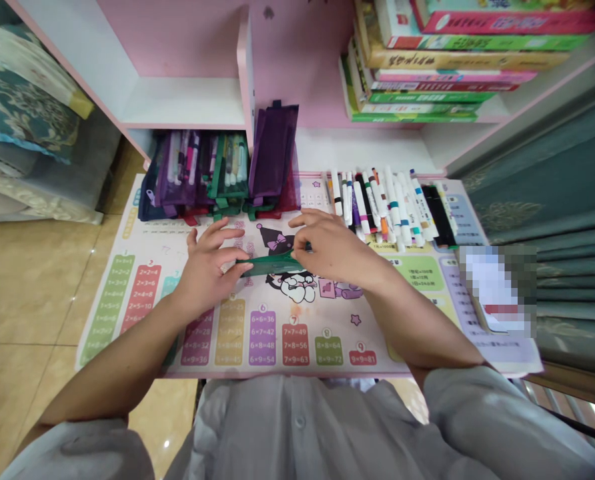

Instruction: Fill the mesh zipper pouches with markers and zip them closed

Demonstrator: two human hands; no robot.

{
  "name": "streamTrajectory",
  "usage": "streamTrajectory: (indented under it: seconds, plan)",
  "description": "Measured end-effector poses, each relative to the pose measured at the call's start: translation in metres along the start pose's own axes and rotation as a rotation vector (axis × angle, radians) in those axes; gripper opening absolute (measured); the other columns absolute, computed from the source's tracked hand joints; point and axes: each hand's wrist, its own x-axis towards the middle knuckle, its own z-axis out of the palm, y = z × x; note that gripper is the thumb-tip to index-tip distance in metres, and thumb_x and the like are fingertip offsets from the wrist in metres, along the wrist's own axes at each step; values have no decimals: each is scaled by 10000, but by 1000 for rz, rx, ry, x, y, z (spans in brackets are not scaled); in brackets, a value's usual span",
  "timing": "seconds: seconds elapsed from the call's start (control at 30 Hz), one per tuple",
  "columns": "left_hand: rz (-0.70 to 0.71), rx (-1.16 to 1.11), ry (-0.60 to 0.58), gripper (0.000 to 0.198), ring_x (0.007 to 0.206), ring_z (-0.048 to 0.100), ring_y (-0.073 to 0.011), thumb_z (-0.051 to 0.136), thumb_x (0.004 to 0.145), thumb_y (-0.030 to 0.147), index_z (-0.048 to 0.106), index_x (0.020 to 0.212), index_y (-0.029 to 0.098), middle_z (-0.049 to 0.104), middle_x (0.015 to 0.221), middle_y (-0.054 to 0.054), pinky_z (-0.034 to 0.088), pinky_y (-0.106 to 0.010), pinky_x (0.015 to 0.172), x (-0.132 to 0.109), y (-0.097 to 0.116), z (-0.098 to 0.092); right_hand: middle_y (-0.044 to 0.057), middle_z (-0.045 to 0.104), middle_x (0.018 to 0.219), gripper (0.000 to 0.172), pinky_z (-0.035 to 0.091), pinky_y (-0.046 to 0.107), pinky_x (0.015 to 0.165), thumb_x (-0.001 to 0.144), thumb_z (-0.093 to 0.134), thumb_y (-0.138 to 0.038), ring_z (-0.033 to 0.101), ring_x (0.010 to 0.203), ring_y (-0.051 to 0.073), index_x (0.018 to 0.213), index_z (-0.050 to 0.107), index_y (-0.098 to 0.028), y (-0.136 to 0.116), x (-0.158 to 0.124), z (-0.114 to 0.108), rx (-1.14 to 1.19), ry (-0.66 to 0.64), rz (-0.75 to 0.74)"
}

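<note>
Between my two hands a green pencil pouch (272, 265) is stretched sideways over the middle of the desk mat. My left hand (211, 263) pinches its left end between thumb and forefinger, the other fingers spread. At the right end, my right hand (327, 243) has its fingers curled in a pinch on the pouch's upper edge, and the fingertips are partly hidden. Beyond my right hand lies a row of loose markers (390, 207) with white barrels and coloured caps. Filled mesh pouches (197, 170) in purple and green lie beyond my left hand, beside a flat-looking purple pouch (273, 157).
The printed desk mat (307, 347) shows times tables and cartoon figures. A pixelated, phone-like object (492, 293) lies at the right edge. Behind stand a pink and white shelf (187, 100) and stacked books (442, 60). A curtain (567, 200) hangs at the right.
</note>
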Motion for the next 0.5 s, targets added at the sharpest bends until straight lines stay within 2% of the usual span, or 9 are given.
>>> streamTrajectory:
  seconds: [0.5]
  plan:
    - [-13,7,-18,161,1361,475,-307,658,871,398,737,772,299,690,1219,-25,228,-581,1155,0,0,-1,59,676,1263,214,328,577,1132,775,569,-106,484,1344,294,587,605,-201,1,0,-4,2,14,-9]
